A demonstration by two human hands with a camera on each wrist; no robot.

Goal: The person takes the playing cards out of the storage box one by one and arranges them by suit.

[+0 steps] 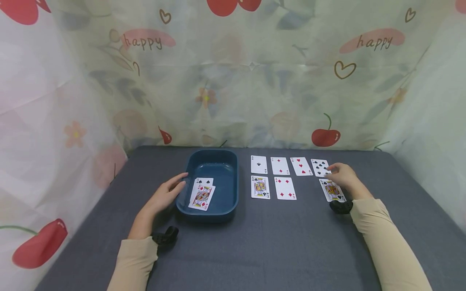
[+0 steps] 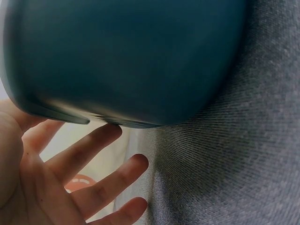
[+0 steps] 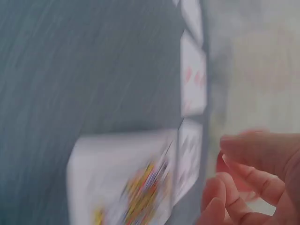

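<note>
My left hand [image 1: 163, 197] is at the left side of a dark blue tray [image 1: 236, 190], its fingertips right at the rim. In the left wrist view its fingers [image 2: 105, 190] spread beside the tray's outer wall. Two playing cards [image 1: 202, 198] lie overlapped inside, a red-diamond face card over a spade card. My right hand [image 1: 346, 178] hovers at the right end of the laid-out cards, fingers loosely bent, with nothing visible between them. Its fingertips overlap a spade number card [image 1: 319, 167], and a black-suit face card [image 1: 330, 191] lies below the hand.
Toward the back, an ace of clubs [image 1: 259, 165], a two of diamonds [image 1: 280, 166] and a heart card [image 1: 301, 166] form a row. In front lie a king of clubs [image 1: 260, 187] and a four of diamonds [image 1: 285, 188]. A patterned curtain [image 1: 251, 101] stands behind the grey table [image 1: 276, 242].
</note>
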